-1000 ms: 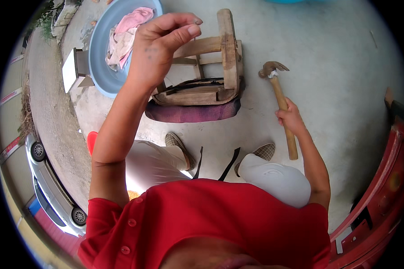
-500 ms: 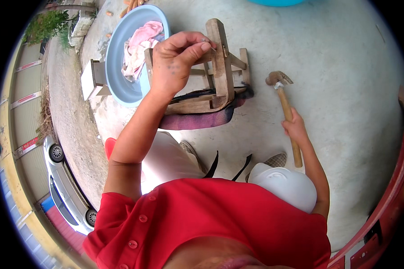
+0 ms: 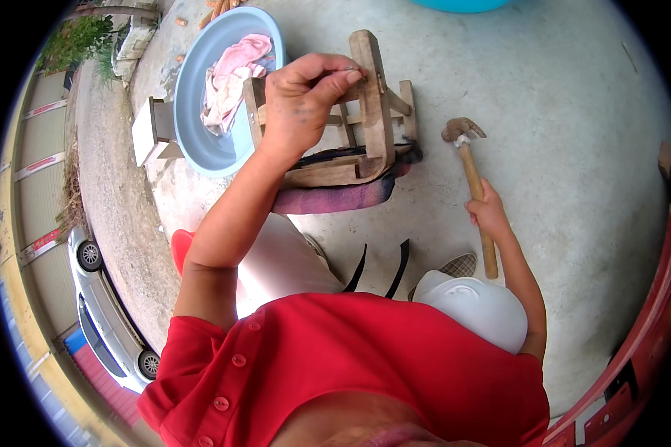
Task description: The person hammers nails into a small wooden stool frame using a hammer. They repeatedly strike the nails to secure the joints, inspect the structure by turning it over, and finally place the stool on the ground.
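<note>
Left hand (image 3: pixel 302 100) pinches a small nail (image 3: pixel 350 71) between thumb and fingertips, held right at the top of the stool's upright leg (image 3: pixel 373 104). Whether the nail tip touches the wood cannot be told. Right hand (image 3: pixel 488 212) is clenched on the wooden handle of a hammer (image 3: pixel 473 186), gripping mid-handle; hammer head points away from the body, just right of the stool and apart from it. The wooden stool (image 3: pixel 343 149) lies tipped on its side on the concrete floor (image 3: pixel 559 112), resting on a dark purple cloth (image 3: pixel 343 200), between the two hands. Left of the stool, touching it, a blue basin (image 3: pixel 201 141) holds pink rags (image 3: pixel 231 71). A white block (image 3: pixel 145 130) sits beside the basin.
</note>
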Demonstrator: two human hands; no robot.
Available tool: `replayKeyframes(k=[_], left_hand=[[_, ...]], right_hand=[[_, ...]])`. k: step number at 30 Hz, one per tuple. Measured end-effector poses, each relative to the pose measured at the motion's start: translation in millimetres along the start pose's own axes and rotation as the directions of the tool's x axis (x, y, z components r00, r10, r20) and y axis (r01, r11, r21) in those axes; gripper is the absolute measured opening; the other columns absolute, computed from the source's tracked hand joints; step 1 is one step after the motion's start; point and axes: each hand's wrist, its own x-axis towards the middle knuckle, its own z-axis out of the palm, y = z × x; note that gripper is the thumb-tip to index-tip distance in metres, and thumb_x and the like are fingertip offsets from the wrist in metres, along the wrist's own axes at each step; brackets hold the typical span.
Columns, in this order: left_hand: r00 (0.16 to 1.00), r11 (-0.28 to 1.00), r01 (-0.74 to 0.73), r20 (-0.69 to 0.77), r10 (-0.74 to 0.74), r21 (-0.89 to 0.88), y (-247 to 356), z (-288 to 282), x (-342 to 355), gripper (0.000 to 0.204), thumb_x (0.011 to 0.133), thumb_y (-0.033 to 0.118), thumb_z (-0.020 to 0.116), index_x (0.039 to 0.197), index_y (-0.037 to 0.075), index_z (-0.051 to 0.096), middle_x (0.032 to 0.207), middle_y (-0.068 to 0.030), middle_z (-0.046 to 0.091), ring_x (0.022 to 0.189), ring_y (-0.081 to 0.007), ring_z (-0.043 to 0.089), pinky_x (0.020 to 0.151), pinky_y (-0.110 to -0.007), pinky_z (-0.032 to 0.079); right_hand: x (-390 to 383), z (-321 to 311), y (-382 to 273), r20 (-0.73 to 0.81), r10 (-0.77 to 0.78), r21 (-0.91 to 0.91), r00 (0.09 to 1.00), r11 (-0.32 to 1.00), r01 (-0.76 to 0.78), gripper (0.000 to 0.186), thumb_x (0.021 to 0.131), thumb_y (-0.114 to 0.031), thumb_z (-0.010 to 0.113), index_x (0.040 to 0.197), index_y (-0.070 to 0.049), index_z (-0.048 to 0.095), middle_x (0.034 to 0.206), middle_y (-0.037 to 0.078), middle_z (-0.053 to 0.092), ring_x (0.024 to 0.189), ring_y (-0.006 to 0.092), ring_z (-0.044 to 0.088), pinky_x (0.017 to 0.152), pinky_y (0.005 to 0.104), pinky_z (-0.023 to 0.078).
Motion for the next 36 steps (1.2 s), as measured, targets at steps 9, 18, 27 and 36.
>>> replayKeyframes(k=[9,18,27,36], left_hand=[[0.998,0.996,-0.061,0.013,0.060,0.068,-6,1,2,0.007,0.087,0.002,0.063,0.091,-0.001,0.068,0.087,-0.0025,0.068,0.076,-0.0065,0.060,0.071,-0.021,0.052],[0.999,0.997,-0.049,0.022,0.048,0.053,-3,4,2,0.006,0.087,0.002,0.063,0.090,0.001,0.067,0.085,0.0005,0.066,0.078,-0.0052,0.059,0.072,-0.020,0.051],[0.982,0.969,-0.185,0.070,0.176,0.163,-9,-2,7,0.004,0.085,-0.001,0.064,0.087,0.000,0.066,0.090,-0.0022,0.062,0.081,-0.0064,0.057,0.071,-0.021,0.051],[0.978,0.955,-0.209,0.045,0.204,0.209,-19,6,4,0.004,0.083,0.000,0.066,0.084,-0.004,0.065,0.090,-0.0054,0.062,0.076,-0.0101,0.059,0.067,-0.024,0.051]], right_hand=[[3,1,1,0.034,0.010,0.027,0.999,1.000,-0.011,0.054,0.075,-0.001,0.056,0.128,-0.003,0.042,0.060,0.001,0.051,0.042,0.0103,0.047,0.039,0.0264,0.039],[2,3,0,0.029,0.013,0.051,0.999,0.999,-0.015,0.060,0.075,-0.001,0.056,0.132,-0.002,0.038,0.060,0.001,0.051,0.042,0.0102,0.047,0.039,0.0257,0.039],[1,8,1,-0.040,0.024,0.024,0.999,0.999,-0.023,0.046,0.075,-0.003,0.058,0.120,-0.003,0.047,0.060,0.002,0.052,0.044,0.0109,0.049,0.040,0.0271,0.040],[-17,5,-27,-0.155,-0.071,-0.257,0.985,0.966,0.029,0.023,0.080,-0.012,0.064,0.099,-0.002,0.053,0.064,0.004,0.053,0.049,0.0106,0.049,0.046,0.0284,0.042]])
